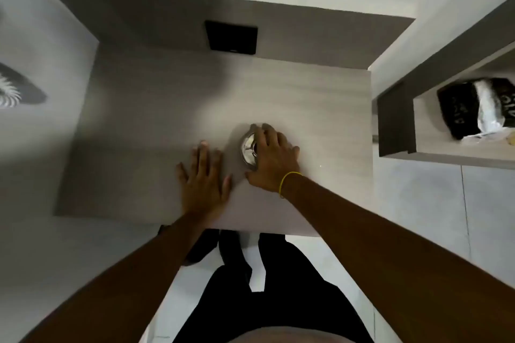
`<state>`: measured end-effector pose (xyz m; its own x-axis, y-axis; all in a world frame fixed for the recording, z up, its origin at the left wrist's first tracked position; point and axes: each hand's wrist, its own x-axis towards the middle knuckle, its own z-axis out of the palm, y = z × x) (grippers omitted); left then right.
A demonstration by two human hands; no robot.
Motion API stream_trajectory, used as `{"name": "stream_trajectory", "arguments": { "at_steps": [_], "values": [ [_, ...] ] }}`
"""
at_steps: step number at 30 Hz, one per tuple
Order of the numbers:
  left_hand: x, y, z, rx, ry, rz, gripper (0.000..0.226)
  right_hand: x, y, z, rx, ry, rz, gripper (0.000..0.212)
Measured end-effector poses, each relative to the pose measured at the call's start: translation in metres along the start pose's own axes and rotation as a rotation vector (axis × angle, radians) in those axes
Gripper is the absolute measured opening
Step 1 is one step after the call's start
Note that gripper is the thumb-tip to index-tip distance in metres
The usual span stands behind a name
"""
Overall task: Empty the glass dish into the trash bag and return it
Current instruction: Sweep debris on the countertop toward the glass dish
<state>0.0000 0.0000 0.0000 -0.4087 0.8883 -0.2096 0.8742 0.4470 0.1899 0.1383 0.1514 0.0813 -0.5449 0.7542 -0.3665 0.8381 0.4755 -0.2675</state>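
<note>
Overhead view from a head-worn camera onto a pale wood-grain desk set in a corner between white walls. Glass dish standing on the desk right of centre, near the front edge, its rim catching the light; contents not discernible. Right hand lying over the dish from the right, fingers curved across its far rim and thumb at the near side, grip closed around the dish; yellow band around the wrist. Left hand flat on the desk just beside the dish, fingers spread wide, holding nothing, not touching the glass. Black rectangular panel at the back of the desk against the wall. Open shelf to the right, containing a black-and-white bag. Dark trousers below the desk edge.
</note>
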Motion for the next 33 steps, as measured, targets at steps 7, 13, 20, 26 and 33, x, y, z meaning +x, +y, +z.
{"name": "stream_trajectory", "arguments": {
  "at_steps": [7, 13, 20, 26, 33],
  "values": [
    [0.0, -0.003, 0.003, -0.012, 0.019, -0.009, 0.076, 0.015, -0.001, -0.008, -0.002, -0.074, -0.006, 0.091],
    [0.002, -0.006, 0.007, -0.017, 0.034, -0.004, 0.076, 0.015, 0.004, -0.01, 0.015, -0.115, -0.028, 0.087],
    [0.001, -0.006, 0.007, -0.02, 0.042, -0.011, 0.075, 0.015, -0.002, -0.011, -0.008, -0.141, -0.043, 0.092],
    [0.001, -0.007, 0.007, -0.016, 0.052, -0.007, 0.075, 0.012, -0.003, -0.018, 0.019, -0.177, -0.065, 0.094],
    [0.0, -0.007, 0.006, -0.039, 0.085, 0.008, 0.075, 0.002, 0.015, -0.024, 0.118, -0.082, -0.046, 0.099]
  ]
}}
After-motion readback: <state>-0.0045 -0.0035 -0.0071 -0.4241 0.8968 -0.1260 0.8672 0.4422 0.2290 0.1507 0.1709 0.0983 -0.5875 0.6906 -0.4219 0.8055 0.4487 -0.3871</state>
